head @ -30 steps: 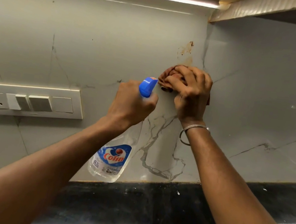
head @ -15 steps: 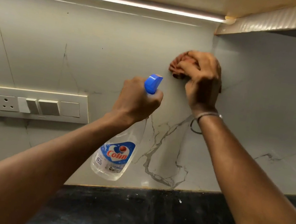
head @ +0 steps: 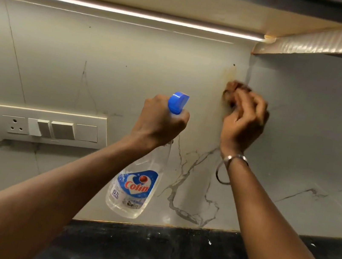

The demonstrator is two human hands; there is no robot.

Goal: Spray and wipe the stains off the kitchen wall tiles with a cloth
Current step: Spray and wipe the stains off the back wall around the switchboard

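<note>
My left hand (head: 159, 122) grips the neck of a clear spray bottle (head: 133, 190) with a blue nozzle and a Colin label, held in front of the wall. My right hand (head: 244, 120) holds a bunched brown cloth (head: 233, 90) against the grey marbled wall tile (head: 130, 67), close to the inner corner. Just above the cloth a faint brownish stain (head: 229, 72) with a small dark speck shows on the tile. The cloth is blurred and mostly hidden behind my fingers.
A white switch plate with a socket (head: 49, 127) sits on the wall at left. A lit strip (head: 121, 10) runs under the upper cabinet. The dark stone counter (head: 146, 253) lies below, and a second tiled wall (head: 311, 129) meets the first at right.
My right hand rose with the cloth over the stain, then came down a little, leaving a fainter smear above it. The left hand with the bottle barely moved.
</note>
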